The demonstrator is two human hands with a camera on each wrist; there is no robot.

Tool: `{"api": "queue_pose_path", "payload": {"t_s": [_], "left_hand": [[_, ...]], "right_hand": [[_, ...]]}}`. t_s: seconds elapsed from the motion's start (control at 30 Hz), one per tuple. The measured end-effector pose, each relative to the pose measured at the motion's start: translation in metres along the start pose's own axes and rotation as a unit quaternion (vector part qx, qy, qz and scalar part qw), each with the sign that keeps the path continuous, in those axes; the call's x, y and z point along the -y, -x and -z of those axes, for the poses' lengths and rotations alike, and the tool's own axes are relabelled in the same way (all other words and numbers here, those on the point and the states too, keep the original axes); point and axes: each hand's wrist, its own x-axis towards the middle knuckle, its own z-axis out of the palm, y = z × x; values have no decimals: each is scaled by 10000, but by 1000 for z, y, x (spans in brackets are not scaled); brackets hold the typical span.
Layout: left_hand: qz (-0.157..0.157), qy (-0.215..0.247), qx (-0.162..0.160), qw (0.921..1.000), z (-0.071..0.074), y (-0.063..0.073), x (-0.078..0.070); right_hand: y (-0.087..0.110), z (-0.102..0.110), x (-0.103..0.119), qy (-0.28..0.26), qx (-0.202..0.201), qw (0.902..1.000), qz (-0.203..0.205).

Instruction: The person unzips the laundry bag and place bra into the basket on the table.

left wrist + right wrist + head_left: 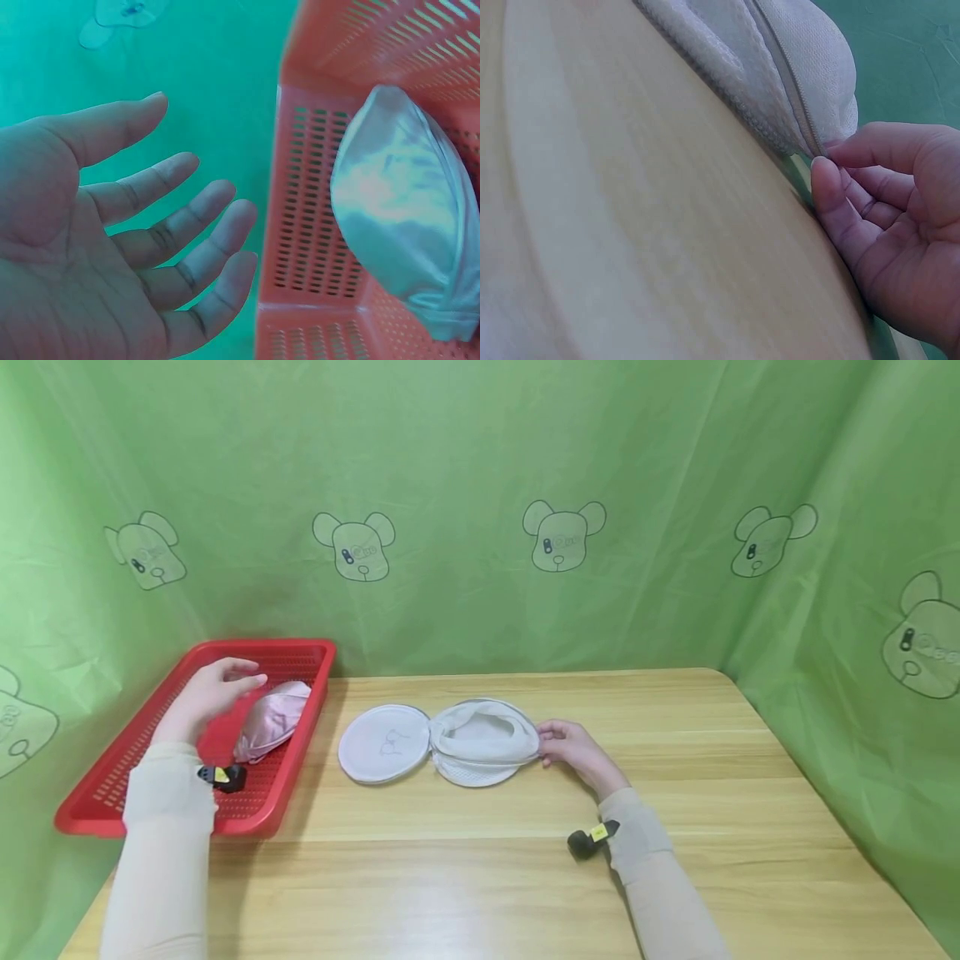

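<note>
A white mesh laundry bag (487, 768) lies on the table with its zipped mouth open and its round lid (384, 743) folded out to the left. My right hand (573, 752) pinches the bag's right edge between thumb and forefinger, at the end of the zipper (791, 79). Over the red basket (303, 777) hovers my left hand (213, 693), its fingers loosely spread and holding nothing. Below and to the right of that hand, a folded, cup-shaped piece of shiny pink satin (273, 722) rests inside the basket, against its right wall.
The wooden table (465, 877) reaches back to a green curtain (465, 460) printed with bear heads, which also hangs at both sides. The basket's raised rim stands left of the lid, with a narrow strip of table between them.
</note>
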Motion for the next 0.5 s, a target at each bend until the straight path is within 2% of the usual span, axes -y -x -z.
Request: {"api": "queue_pose_path", "payload": {"t_s": [0.2, 0.5], "left_hand": [[-323, -127, -513, 9981, -1, 6, -12], [-594, 163, -1228, 9905, -6, 20, -32]], "right_hand": [[1, -1, 1, 5, -6, 10000, -25], [1, -1, 1, 22, -4, 10000, -14]]}}
